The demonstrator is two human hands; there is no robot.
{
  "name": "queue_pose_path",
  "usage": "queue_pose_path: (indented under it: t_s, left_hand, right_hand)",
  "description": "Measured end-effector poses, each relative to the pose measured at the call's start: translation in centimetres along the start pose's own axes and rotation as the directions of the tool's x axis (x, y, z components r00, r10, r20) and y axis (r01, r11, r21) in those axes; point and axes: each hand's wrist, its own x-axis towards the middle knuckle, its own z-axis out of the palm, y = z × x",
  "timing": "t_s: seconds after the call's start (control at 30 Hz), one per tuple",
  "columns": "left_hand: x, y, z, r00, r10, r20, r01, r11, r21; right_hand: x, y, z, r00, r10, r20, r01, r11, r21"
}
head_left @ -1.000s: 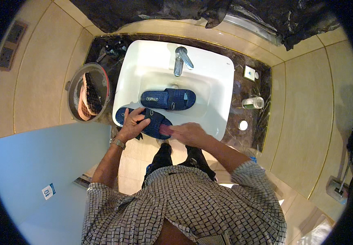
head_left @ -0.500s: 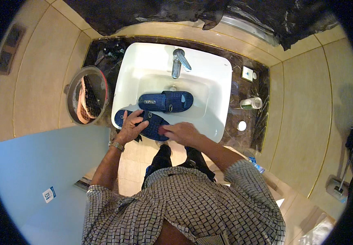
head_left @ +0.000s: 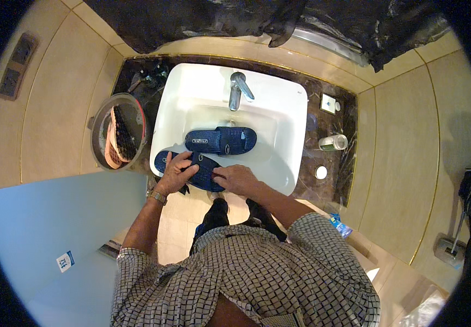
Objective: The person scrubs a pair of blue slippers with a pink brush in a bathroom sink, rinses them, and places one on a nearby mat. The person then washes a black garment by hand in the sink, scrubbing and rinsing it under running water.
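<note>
My left hand (head_left: 174,175) grips a dark blue slide slipper (head_left: 206,169) at its strap, over the near left rim of the white sink (head_left: 282,91). At the slipper's right end is my right hand (head_left: 236,179), its fingers bent and pressed against the sole. Whatever those fingers hold is hidden beneath them. A matching blue slipper (head_left: 205,141) lies inside the basin, just beyond the held one. The chrome faucet (head_left: 237,90) stands at the sink's far side, above the drain.
Left of the sink, a grey bucket (head_left: 97,143) holds pink-and-black footwear (head_left: 122,133). On the dark marble counter (head_left: 314,120) at right are a clear cup (head_left: 333,143), a round white lid (head_left: 321,172) and a small white box (head_left: 328,102). A blue packet (head_left: 341,226) is lower right.
My right hand has shifted slightly left along the slipper's end. A reddish patch that showed under its fingers is now hidden. My left hand keeps its hold on the strap.
</note>
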Motion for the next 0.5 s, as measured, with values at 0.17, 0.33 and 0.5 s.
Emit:
queue_pose_path:
  t_s: [0.17,0.33,0.5]
  left_hand:
    - [-0.2,-0.1,-0.5,1.000,-0.027,0.005,0.027,1.000,-0.010]
    - [1.0,1.8,0.3,0.994,-0.039,0.104,0.045,0.998,-0.052]
    - [2.4,2.7,1.1,0.968,0.129,-0.213,-0.169,0.969,-0.182]
  right_hand:
    - [-2.1,0.8,-0.8,0.999,0.043,0.019,-0.044,0.997,0.063]
    - [-8.0,2.6,-5.6,0.981,0.144,0.130,-0.155,0.984,0.083]
    - [-11.7,6.0,-6.5,0.960,0.271,-0.077,-0.221,0.895,0.387]
